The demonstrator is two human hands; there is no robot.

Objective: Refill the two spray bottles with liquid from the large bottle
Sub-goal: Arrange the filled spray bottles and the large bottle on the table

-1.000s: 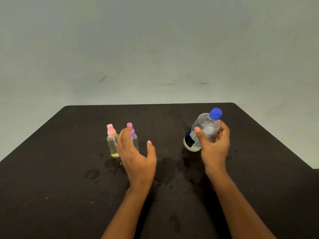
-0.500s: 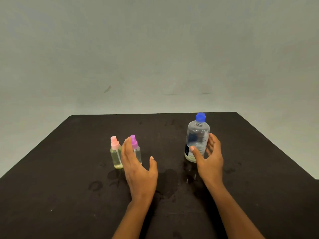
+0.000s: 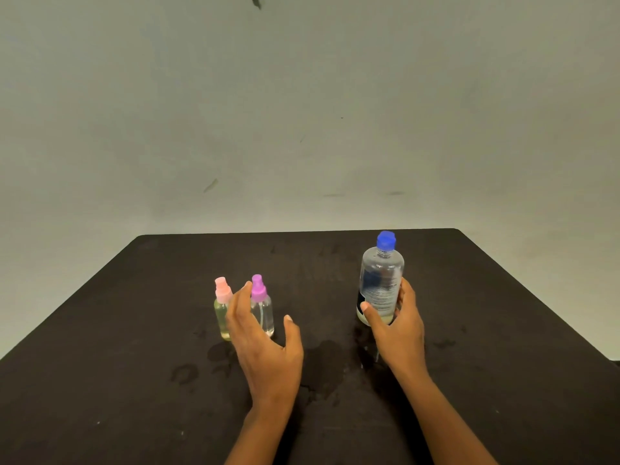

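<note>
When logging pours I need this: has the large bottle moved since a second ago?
Yes. It was tilted, cap leaning right; now the large bottle stands upright on the table, the right hand round its lower part.

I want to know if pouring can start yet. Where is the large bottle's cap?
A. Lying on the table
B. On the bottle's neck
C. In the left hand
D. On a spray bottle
B: the blue cap sits on the neck of the large bottle, which stands upright on the table with the right hand curled round its lower part.
</note>
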